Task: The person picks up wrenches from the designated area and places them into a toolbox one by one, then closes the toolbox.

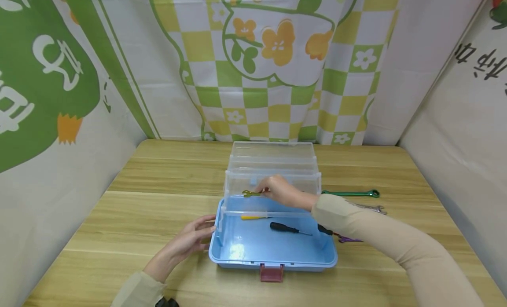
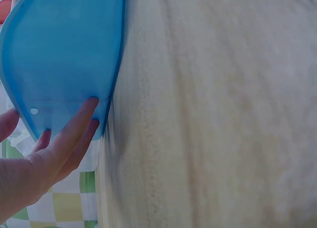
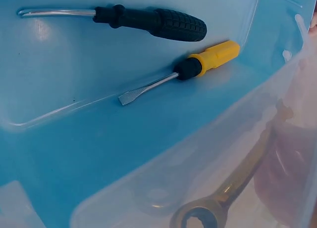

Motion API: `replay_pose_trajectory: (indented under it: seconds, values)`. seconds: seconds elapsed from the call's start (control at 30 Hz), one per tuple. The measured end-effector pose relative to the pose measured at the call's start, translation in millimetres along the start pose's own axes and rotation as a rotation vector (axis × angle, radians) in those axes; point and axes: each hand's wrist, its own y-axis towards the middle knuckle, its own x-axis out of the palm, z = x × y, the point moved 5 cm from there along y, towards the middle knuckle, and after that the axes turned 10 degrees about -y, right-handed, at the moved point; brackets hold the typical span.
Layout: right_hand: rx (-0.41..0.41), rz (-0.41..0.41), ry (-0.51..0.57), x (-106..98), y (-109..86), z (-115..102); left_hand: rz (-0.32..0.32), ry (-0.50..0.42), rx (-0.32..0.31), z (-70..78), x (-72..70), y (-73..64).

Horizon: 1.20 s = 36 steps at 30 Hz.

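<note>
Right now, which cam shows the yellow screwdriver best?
Right wrist: it shows the yellow screwdriver whole, from handle to flat tip. Head shows it small, tip hard to make out. Left wrist doesn't show it at all.

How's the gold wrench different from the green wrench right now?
The gold wrench has a yellowish finish; the green wrench is green.
The gold wrench is held in the right hand; the green wrench lies on the table.
Both are metallic-looking and have a ring end.
</note>
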Motion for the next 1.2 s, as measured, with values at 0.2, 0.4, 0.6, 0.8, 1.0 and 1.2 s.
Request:
replay_pose_trajectory:
  seconds: [0.2, 0.4, 0.6, 0.8, 1.0, 1.2]
  values:
    - [0.022, -0.01, -0.005, 1.3, 1.1, 1.6, 0.001, 0.011, -0.003, 0.9, -0.1, -0.1]
    - [0.045, -0.029, -0.048, 2.3, 2.7, 1.5, 0.005, 0.02, -0.008, 1.5, -0.2, -0.8]
    - [0.069, -0.02, -0.091, 3.5, 1.8, 1.5, 0.017, 0.032, -0.01, 1.7, -0.4, -0.8]
    - [0.061, -0.01, -0.124, 6.6, 1.0, 2.4, 0.025, 0.036, -0.015, 2.1, -0.2, -0.8]
    - [0.06, -0.016, -0.095, 6.8, 0.0, 3.0, 0.013, 0.026, -0.009, 1.6, 0.9, -1.3]
    - [0.061, -0.048, -0.033, 3.0, -1.9, 3.2, -0.001, 0.012, 0.0, 0.8, 1.2, -1.0]
